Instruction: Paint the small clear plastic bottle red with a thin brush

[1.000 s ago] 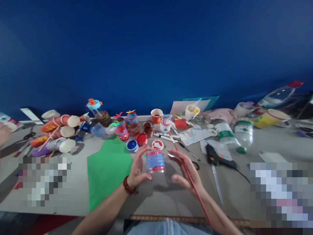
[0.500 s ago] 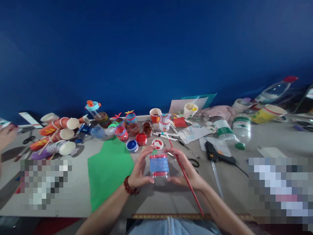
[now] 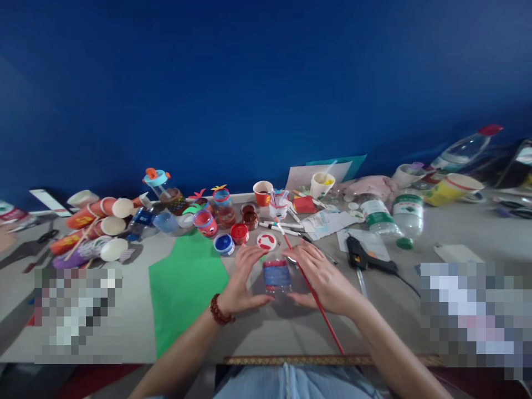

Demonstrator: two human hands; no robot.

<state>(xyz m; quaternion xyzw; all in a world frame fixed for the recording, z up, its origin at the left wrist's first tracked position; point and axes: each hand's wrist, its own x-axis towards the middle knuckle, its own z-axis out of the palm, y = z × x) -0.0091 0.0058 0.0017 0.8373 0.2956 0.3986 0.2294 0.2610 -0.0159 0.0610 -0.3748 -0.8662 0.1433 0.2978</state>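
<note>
A small clear plastic bottle section, painted with a blue band between red bands, stands between my hands. My left hand curves around its left side, fingers spread and thumb near its base. Contact at the fingertips is hard to make out. On the other side, my right hand has its fingers bent toward the bottle section. A long red paintbrush is tucked between the right fingers, its tip pointing away. Just beyond stand a white lid with red paint, a red paint jar and a blue paint jar.
Green paper lies at left. Paper-cup rolls are further left, near another person's hand. On the right are a glue gun, scissors, and plastic bottles. A brush cup and decorated cups line the back.
The bottle section has moved slightly away and to the right, and looks lower. Both hands have shifted with it; the left thumb no longer presses its side. The other person's hand has drawn back.
</note>
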